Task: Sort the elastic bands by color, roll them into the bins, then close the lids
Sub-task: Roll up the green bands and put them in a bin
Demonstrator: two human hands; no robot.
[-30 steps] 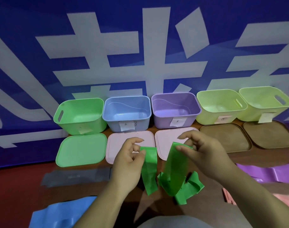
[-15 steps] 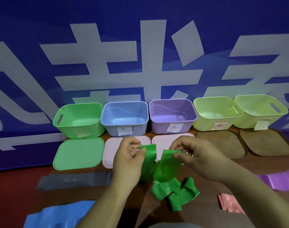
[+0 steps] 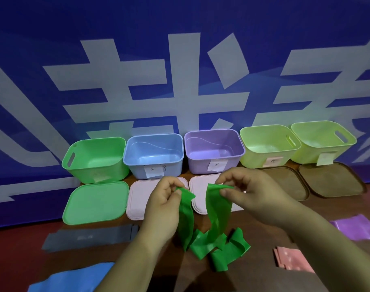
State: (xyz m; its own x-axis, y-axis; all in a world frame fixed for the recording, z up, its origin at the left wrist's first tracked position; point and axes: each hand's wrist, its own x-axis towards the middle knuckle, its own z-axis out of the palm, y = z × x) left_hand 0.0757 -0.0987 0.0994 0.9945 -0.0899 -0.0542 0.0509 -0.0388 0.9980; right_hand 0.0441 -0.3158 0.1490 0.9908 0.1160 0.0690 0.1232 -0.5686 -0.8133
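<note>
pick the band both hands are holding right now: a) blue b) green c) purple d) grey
b: the left hand and the right hand each pinch an upper end of the green band, while the grey band, purple band and blue band lie untouched.

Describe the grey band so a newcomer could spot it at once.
Find the green bin at the row's left end. In front of its green lid lies the grey band, spread flat: the only dark, dull strip among bright ones.

A blue banner with large white characters stands behind a dark reddish-brown table.
</note>
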